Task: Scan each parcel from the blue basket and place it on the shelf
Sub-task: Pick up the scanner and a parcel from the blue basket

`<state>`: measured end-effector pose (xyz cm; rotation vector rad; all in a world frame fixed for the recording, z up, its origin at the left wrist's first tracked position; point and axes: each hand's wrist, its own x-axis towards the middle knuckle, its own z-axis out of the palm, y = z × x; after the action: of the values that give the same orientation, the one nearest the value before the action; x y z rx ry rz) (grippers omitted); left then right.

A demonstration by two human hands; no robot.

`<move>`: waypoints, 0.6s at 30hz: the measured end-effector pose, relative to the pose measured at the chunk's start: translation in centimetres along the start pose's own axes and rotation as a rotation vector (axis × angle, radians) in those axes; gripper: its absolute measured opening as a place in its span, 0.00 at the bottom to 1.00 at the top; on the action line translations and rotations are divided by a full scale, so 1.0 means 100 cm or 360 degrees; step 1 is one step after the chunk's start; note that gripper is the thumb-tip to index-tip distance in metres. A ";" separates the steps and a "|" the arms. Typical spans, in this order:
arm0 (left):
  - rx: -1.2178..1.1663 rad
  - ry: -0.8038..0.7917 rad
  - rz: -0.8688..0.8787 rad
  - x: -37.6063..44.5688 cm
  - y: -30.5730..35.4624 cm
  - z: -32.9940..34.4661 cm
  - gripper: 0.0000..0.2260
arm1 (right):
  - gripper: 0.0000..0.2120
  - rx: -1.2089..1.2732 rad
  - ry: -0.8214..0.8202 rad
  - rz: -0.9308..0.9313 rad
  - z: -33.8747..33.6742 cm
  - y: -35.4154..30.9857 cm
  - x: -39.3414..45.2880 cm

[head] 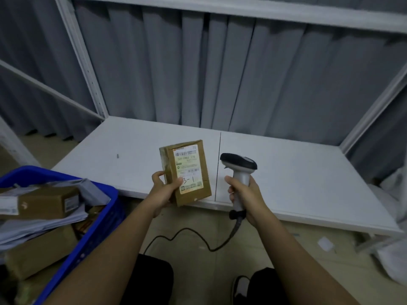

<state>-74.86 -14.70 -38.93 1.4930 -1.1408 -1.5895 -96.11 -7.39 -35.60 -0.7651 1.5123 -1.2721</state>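
Left hand (162,190) grips a small brown parcel (187,172) at its lower left corner, thumb over the label, held upright above the front edge of the white shelf (297,172), label facing the camera. Right hand (244,194) fingers wrapped round the handle of a corded scanner (239,167), head just right of the parcel, not touching. Blue basket (97,227) at lower left, holding more boxes and mailers. Grey curtain (220,73) behind shelf.
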 end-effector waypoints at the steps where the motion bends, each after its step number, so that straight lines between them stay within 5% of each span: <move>1: 0.0038 0.0020 -0.0025 0.003 -0.004 -0.006 0.30 | 0.11 -0.0031 -0.0083 0.0058 0.005 0.005 0.000; 8: 0.0074 0.0213 -0.0088 0.017 -0.024 -0.043 0.31 | 0.13 -0.0042 -0.0381 0.0022 0.034 -0.011 0.007; 18: 0.0068 0.0269 -0.0064 0.020 -0.026 -0.052 0.32 | 0.13 -0.0079 -0.0374 0.0130 0.040 -0.005 -0.003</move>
<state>-69.78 -16.28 -41.97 1.6538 -1.0607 -1.4424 -92.29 -8.62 -34.92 -0.8451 1.3740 -1.0486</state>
